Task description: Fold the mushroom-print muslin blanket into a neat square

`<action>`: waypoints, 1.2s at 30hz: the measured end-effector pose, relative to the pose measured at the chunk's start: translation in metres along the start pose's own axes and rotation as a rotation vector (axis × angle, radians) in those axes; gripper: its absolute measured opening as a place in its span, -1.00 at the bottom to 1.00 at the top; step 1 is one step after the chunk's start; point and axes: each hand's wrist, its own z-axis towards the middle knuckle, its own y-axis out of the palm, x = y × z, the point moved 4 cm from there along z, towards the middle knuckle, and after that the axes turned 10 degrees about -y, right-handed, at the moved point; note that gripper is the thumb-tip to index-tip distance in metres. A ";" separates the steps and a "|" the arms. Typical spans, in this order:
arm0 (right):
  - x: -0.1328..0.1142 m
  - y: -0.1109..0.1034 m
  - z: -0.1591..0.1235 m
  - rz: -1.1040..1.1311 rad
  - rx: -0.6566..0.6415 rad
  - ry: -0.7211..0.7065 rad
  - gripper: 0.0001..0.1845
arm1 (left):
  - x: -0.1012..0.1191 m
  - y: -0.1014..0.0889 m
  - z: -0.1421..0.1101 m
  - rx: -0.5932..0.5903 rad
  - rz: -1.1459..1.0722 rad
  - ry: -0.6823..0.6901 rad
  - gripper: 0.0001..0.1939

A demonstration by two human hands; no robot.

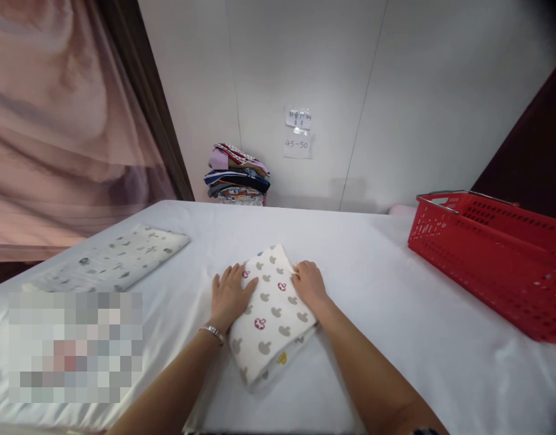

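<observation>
A folded white cloth (271, 305) with grey, red and yellow apple shapes lies at an angle on the white-covered table (359, 254). Flat against its left side rests my left hand (231, 297), fingers spread and thumb on the print. My right hand (308, 283) is at the upper right edge, its fingers curled around the border of the cloth. The lower edge shows more than one layer, with a yellow apple on the layer beneath.
Another folded cloth (119, 260) with a leaf-like print lies at the left. A red perforated basket (481, 260) with metal handles stands at the right. Behind the table is a stack of folded fabrics (236, 175). A blurred patch (73, 347) hides the lower left.
</observation>
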 end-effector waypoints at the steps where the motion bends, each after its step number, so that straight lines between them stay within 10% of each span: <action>1: -0.001 0.000 0.000 -0.001 -0.001 -0.004 -0.87 | 0.000 0.000 0.000 -0.003 0.000 -0.003 -0.37; 21: 0.009 -0.005 0.002 0.191 -0.012 0.082 -0.84 | 0.000 -0.001 0.000 -0.005 -0.011 -0.009 -0.38; 28: 0.027 0.005 0.005 0.307 -0.112 0.248 -0.55 | -0.001 0.000 0.000 -0.007 -0.018 -0.008 -0.38; 36: 0.027 0.008 0.005 0.287 -0.242 0.219 -0.77 | -0.002 0.001 0.001 -0.004 -0.018 -0.012 -0.40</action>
